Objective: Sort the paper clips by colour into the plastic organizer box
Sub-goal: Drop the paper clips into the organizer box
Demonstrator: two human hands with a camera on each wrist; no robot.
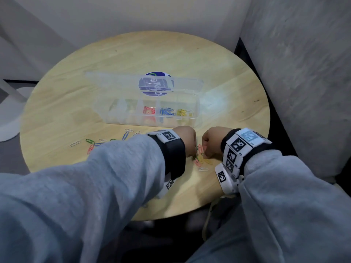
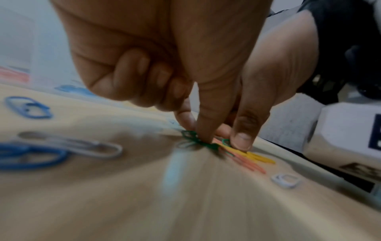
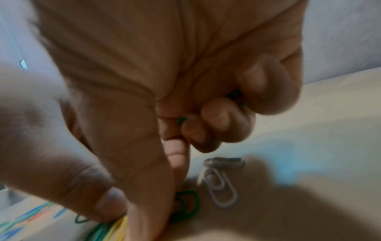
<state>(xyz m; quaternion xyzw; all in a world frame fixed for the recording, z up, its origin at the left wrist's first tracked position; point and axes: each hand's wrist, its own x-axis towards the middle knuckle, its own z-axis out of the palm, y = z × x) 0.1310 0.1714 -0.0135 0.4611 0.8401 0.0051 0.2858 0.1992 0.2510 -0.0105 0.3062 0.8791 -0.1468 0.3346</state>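
The clear organizer box [image 1: 196, 103] lies open mid-table and holds red clips [image 1: 149, 110], blue clips [image 1: 167, 112] and yellow clips [image 1: 183, 112] in separate compartments. Both hands meet over a small mixed pile [image 1: 204, 161] near the front edge. My left hand [image 1: 193, 154] [image 2: 195, 133] pinches a green clip [image 2: 193, 138] on the table between thumb and forefinger. My right hand [image 1: 206, 154] [image 3: 173, 187] keeps green clips [image 3: 181, 120] tucked under its curled fingers. Its thumb and forefinger press on another green clip [image 3: 186, 205] in the pile.
Loose clips lie left of my left sleeve: a green one [image 1: 90, 141], a blue one [image 1: 125, 135], a white one [image 1: 75, 143]. A white clip [image 1: 202, 169] sits just in front of the pile. The box's lid [image 1: 114, 80] lies flat behind it. A grey cushion [image 1: 303, 73] borders the round table [image 1: 171, 54] on the right.
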